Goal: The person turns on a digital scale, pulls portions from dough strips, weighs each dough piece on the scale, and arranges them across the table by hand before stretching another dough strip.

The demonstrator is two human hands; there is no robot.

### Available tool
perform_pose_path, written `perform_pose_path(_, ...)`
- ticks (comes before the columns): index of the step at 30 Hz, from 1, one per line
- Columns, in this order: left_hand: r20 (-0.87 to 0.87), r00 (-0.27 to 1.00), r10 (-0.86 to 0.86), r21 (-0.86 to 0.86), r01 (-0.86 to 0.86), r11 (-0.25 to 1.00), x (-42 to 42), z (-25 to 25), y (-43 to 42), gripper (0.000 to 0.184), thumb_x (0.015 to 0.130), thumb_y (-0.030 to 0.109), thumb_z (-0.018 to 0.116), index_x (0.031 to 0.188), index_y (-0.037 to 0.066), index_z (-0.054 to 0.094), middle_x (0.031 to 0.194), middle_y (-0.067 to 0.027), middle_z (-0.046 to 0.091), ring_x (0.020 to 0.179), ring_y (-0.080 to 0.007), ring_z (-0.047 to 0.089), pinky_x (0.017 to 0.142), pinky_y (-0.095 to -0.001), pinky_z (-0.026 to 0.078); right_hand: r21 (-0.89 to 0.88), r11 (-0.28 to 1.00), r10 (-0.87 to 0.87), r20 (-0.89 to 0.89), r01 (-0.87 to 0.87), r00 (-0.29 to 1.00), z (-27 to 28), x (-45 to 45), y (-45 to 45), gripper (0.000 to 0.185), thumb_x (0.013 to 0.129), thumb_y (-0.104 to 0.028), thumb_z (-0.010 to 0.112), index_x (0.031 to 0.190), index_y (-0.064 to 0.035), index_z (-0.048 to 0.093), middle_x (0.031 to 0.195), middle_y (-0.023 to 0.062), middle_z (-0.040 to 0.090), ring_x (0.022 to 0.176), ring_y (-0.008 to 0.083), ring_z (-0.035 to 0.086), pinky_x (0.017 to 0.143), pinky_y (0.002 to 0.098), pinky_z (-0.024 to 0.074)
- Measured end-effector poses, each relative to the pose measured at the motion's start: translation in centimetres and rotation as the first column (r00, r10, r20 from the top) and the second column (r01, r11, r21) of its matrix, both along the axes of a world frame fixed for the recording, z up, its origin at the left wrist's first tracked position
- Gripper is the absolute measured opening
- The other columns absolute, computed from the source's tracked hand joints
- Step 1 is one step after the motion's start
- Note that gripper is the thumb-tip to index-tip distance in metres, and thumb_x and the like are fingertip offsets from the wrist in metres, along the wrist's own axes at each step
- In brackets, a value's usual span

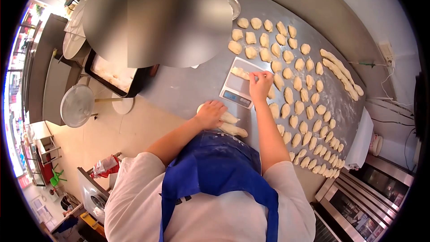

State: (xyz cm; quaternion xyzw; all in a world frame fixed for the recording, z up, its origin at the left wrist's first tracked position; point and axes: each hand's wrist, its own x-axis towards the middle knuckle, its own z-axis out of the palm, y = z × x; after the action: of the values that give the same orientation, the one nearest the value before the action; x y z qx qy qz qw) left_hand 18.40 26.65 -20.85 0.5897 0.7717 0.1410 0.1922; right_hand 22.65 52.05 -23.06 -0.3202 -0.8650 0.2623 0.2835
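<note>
My left hand (pixel 210 114) rests over a strip of dough (pixel 229 117) at the table's near edge, its fingers curled across it. A second dough strip (pixel 234 130) lies beside that one, against the apron. My right hand (pixel 260 85) is above a white digital scale (pixel 237 90), its fingertips pinched at the right end of a small dough piece (pixel 240 72) on the weighing plate. The fingers partly hide that end. The scale's display is lit, but its digits are too small to read.
Many cut dough pieces (pixel 289 95) lie in rows right of the scale on the floured metal table (pixel 174 87). Two long dough ropes (pixel 342 74) lie farther right. A dark-rimmed tray (pixel 112 74) stands at left, and a round bowl (pixel 233 6) at the back.
</note>
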Motion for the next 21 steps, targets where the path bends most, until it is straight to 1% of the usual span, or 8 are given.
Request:
perform_pose_path(4,-0.059,0.997,0.047,-0.027,-0.049,0.998,0.2,-1.1,-0.2,0.049,0.084,0.038,0.07,0.122,0.009,0.06,0.111,-0.0129,0.061,0.111,-0.0302,0.058,0.097,-0.0459,0.045,-0.066,0.998,0.011,-0.063,-0.015,0.998,3.6,2.0,-2.8,0.039,0.084,-0.027,0.078,0.105,-0.0051,0.054,0.111,0.0135,0.054,0.105,0.0348,0.052,0.095,0.049,0.0427)
perform_pose_path(6,0.16,0.975,0.155,-0.156,-0.13,0.979,-0.3,-1.2,0.5,0.053,0.085,0.04,0.069,0.124,0.006,0.06,0.112,-0.0176,0.063,0.11,-0.034,0.061,0.097,-0.0471,0.046,-0.595,0.789,0.222,0.045,-0.153,0.974,5.9,3.6,-4.5,0.041,0.079,-0.026,0.08,0.106,-0.0065,0.056,0.112,0.0114,0.058,0.107,0.0332,0.055,0.101,0.0517,0.0399)
perform_pose_path(8,0.375,0.898,0.229,-0.214,-0.156,0.964,-1.5,-1.2,1.4,0.056,0.085,0.043,0.068,0.126,0.005,0.059,0.115,-0.0214,0.065,0.109,-0.0372,0.063,0.098,-0.0474,0.047,-0.461,0.748,0.56,0.053,-0.477,0.827,6.5,5.8,-7.0,0.043,0.077,-0.019,0.077,0.114,-0.0075,0.058,0.111,0.0102,0.062,0.106,0.0329,0.061,0.101,0.0503,0.0437)
perform_pose_path(11,0.572,0.795,0.203,-0.232,-0.081,0.969,-2.3,0.2,2.4,0.06,0.086,0.045,0.067,0.13,0.005,0.059,0.122,-0.0236,0.066,0.112,-0.0393,0.063,0.098,-0.0461,0.048,0.069,0.772,0.616,0.166,-0.632,0.77,7.8,7.1,-9.4,0.05,0.074,-0.015,0.074,0.121,-0.0074,0.058,0.109,0.0126,0.064,0.103,0.0359,0.064,0.094,0.0465,0.0502)
perform_pose_path(13,0.534,0.839,0.108,-0.304,0.072,0.95,-2.3,4.9,3.5,0.06,0.085,0.045,0.068,0.132,0.007,0.06,0.127,-0.022,0.065,0.115,-0.0384,0.063,0.099,-0.0446,0.049,-0.039,0.777,0.615,0.261,-0.629,0.744,5.6,7.8,-8.4,0.056,0.075,-0.015,0.074,0.128,-0.0112,0.058,0.109,0.0112,0.064,0.099,0.0328,0.065,0.083,0.0435,0.0555)
perform_pose_path(15,0.538,0.841,0.051,-0.201,0.07,0.977,-2.5,2.7,3.0,0.057,0.085,0.045,0.068,0.129,0.009,0.062,0.122,-0.0198,0.068,0.112,-0.0377,0.064,0.098,-0.0442,0.05,-0.201,0.793,0.609,0.277,-0.575,0.743,5.8,8.4,-8.7,0.057,0.075,-0.016,0.076,0.129,-0.0137,0.058,0.108,0.0096,0.064,0.098,0.0307,0.066,0.079,0.043,0.0563)
perform_pose_path(19,0.614,0.787,0.067,-0.183,0.059,0.981,-3.3,2.9,3.0,0.05,0.085,0.045,0.068,0.12,0.009,0.068,0.114,-0.0178,0.071,0.108,-0.0359,0.066,0.094,-0.0441,0.051,-0.109,0.83,0.555,0.259,-0.547,0.791,5.0,9.5,-8.6,0.056,0.076,-0.018,0.076,0.129,-0.0158,0.058,0.105,0.0077,0.064,0.09,0.0307,0.068,0.072,0.0423,0.0568)
perform_pose_path(21,0.687,0.706,0.169,-0.339,0.105,0.935,-2.9,4.2,3.6,0.047,0.086,0.047,0.067,0.115,0.009,0.07,0.107,-0.0158,0.073,0.104,-0.0342,0.068,0.092,-0.0432,0.052,-0.056,0.838,0.542,0.198,-0.543,0.817,5.9,9.6,-9.5,0.052,0.077,-0.018,0.075,0.127,-0.0155,0.059,0.103,0.0077,0.064,0.087,0.0318,0.068,0.071,0.0427,0.0567)
